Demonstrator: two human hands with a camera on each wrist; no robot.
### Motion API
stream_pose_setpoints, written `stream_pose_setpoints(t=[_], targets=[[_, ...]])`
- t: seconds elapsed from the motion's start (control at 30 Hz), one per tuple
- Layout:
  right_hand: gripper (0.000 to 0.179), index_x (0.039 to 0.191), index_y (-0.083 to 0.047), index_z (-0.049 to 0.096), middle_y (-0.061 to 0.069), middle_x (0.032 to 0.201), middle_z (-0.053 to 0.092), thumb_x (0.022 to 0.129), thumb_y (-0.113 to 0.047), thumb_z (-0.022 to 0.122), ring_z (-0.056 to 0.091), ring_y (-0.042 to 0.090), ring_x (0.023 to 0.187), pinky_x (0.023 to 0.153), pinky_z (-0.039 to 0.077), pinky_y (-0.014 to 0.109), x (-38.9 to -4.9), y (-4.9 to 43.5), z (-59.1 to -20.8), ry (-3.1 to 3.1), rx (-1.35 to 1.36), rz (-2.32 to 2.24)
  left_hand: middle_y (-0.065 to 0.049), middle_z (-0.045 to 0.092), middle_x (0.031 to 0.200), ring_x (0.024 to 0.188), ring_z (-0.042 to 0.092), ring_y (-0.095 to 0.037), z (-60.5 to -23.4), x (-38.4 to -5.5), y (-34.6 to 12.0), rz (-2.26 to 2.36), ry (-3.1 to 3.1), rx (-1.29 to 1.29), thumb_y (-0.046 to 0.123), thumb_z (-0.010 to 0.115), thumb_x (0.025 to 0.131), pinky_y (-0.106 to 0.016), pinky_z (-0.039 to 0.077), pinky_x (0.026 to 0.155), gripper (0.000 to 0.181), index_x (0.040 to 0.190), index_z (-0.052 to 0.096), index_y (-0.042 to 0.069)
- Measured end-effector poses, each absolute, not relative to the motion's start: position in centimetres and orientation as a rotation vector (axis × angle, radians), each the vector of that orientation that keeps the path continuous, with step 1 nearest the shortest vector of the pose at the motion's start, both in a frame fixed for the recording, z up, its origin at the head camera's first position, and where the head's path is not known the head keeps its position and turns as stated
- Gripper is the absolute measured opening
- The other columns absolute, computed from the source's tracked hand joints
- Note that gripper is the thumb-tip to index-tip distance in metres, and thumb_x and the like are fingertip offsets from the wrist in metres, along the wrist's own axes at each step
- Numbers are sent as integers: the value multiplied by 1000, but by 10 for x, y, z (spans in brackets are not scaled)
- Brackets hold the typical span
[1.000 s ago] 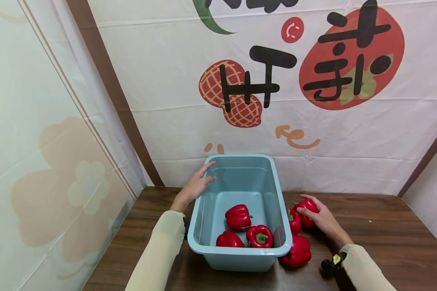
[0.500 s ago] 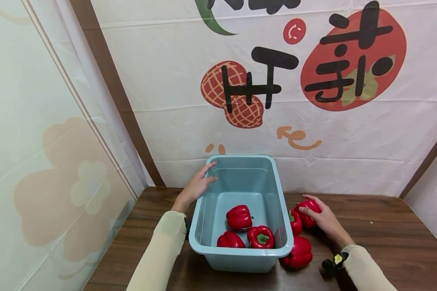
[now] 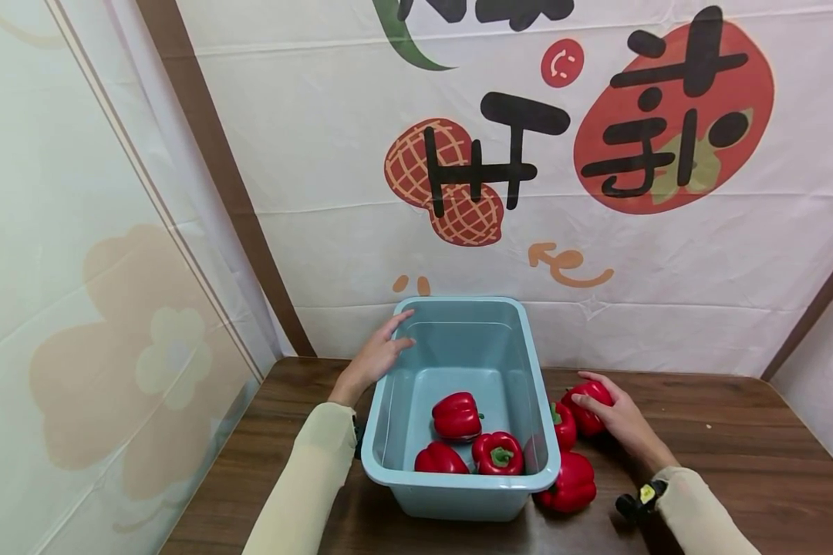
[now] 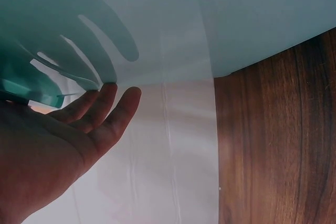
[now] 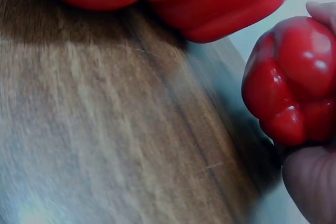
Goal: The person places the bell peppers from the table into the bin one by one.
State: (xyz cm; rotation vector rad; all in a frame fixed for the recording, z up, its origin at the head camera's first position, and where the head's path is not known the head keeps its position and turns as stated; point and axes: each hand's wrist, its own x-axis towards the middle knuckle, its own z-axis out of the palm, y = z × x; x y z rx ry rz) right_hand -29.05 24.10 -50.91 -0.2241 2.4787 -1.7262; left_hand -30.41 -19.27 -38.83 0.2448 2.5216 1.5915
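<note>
A light blue plastic tub [image 3: 472,482] stands on the wooden table. Inside it lie three red bell peppers, one farther back [image 3: 456,416] and two by the front wall. My left hand [image 3: 371,358] holds the tub's left rim, thumb and index finger reaching over it. The left wrist view shows its other fingers [image 4: 113,111] against the outer wall [image 4: 163,19]. To the tub's right, my right hand [image 3: 628,420] grips a red bell pepper [image 5: 291,82] between thumb and fingers. Close by are a pepper with a green stem [image 3: 564,428] and another nearer the front [image 3: 572,483].
The brown table [image 3: 736,455] extends to the right of the peppers. A white printed cloth [image 3: 319,231] hangs right behind the table, and a pale flowered one [image 3: 111,347] is on the left. A black wrist device [image 3: 639,501] sits below the right hand.
</note>
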Motion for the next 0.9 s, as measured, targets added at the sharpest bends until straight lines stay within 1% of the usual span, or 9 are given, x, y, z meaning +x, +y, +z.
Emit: stream_pose_setpoints(t=[0.1,0.3,0.37,0.5,0.53,0.63,0.73,0.8,0.9], targets=[[65,151,-10,35,24,139,47,97,-35,61,48,38,119,85,54,37,-290,241,-508,2474,-228,-1729,-11,9,166,146,25,-41,-384,-302,-192,1579,2506,231,23,46,102,-66,29,110,59,158,25,19],[63,150,-10,36,24,138,47,98,-34,61,48,38,118,84,53,38,-291,242,-504,2478,-227,-1726,-14,11,165,143,29,-42,-361,-284,-186,1558,2498,227,20,45,102,-64,33,108,59,158,25,14],[63,150,-10,36,24,138,47,98,-34,60,49,38,118,85,53,38,-291,243,-502,2484,-232,-1720,-15,11,165,143,29,-42,-356,-279,-184,1561,2502,235,19,45,102,-64,33,108,59,158,25,13],[63,151,-10,36,24,138,47,98,-35,60,49,38,118,84,54,38,-289,242,-497,2496,-246,-1712,-15,11,165,144,28,-42,-353,-276,-183,1568,2501,238,19,45,102,-64,32,108,59,158,26,13],[64,151,-10,36,24,138,46,98,-35,60,48,38,119,84,54,38,-289,242,-496,2497,-248,-1711,-15,11,165,145,27,-42,-358,-280,-184,1567,2504,237,19,45,102,-65,31,109,59,158,26,13],[65,151,-10,35,24,140,45,97,-36,61,47,40,120,84,55,40,-289,242,-491,2509,-252,-1698,-12,9,166,147,23,-40,-374,-293,-188,1575,2510,235,22,46,102,-65,29,110,60,158,26,17],[66,152,-12,34,24,143,43,97,-37,61,45,41,123,85,55,45,-289,242,-486,2518,-250,-1675,-9,10,166,147,23,-39,-389,-305,-192,1586,2525,232,26,47,101,-65,28,110,60,157,27,23],[67,153,-13,34,24,144,42,97,-37,61,44,41,124,85,55,46,-289,241,-483,2526,-246,-1662,-7,12,166,146,26,-38,-389,-304,-192,1592,2530,235,28,47,101,-65,30,109,59,157,29,25],[67,153,-14,34,24,143,43,97,-39,61,45,40,123,85,55,43,-288,240,-478,2534,-239,-1653,-7,14,165,145,28,-37,-388,-302,-192,1587,2553,238,28,48,100,-64,31,109,59,156,30,25]])
